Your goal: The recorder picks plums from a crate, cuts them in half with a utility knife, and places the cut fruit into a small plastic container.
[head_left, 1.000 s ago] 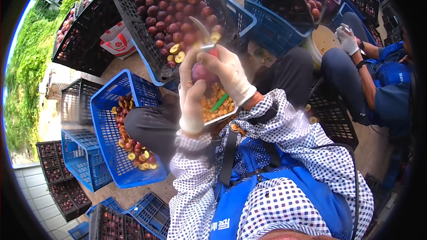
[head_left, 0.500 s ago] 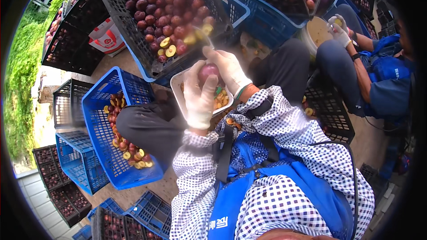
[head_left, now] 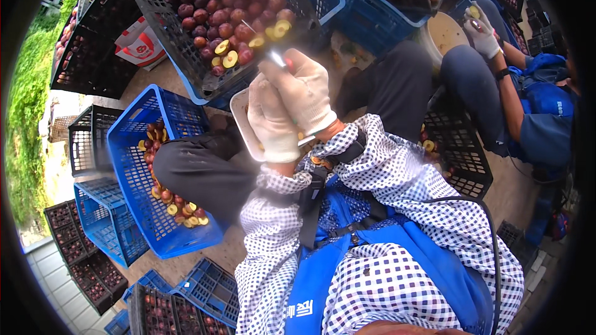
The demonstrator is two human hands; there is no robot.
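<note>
Both my gloved hands are pressed together over a white tray [head_left: 239,106], covering most of its contents. My right hand [head_left: 307,93] is closed around a small knife, whose shiny blade [head_left: 277,58] shows blurred at its fingertips. My left hand [head_left: 270,121] is closed just beside and below it, curled round a plum that the fingers now hide. Beyond them, a black crate [head_left: 148,15] holds many whole dark red plums [head_left: 217,15]. Several cut yellow-fleshed plum halves [head_left: 230,59] lie at its near edge.
A blue crate [head_left: 133,180] with cut plums stands left of my knee. More blue and black crates are stacked at lower left and along the back. To the right, a co-worker's gloved hand [head_left: 483,37] is near a pale bucket [head_left: 447,32]. Another black crate [head_left: 462,149] stands right of my leg.
My hands have closed together around the plum, which showed between them before and is now hidden. The knife blade has come into view. The whole view has shifted slightly.
</note>
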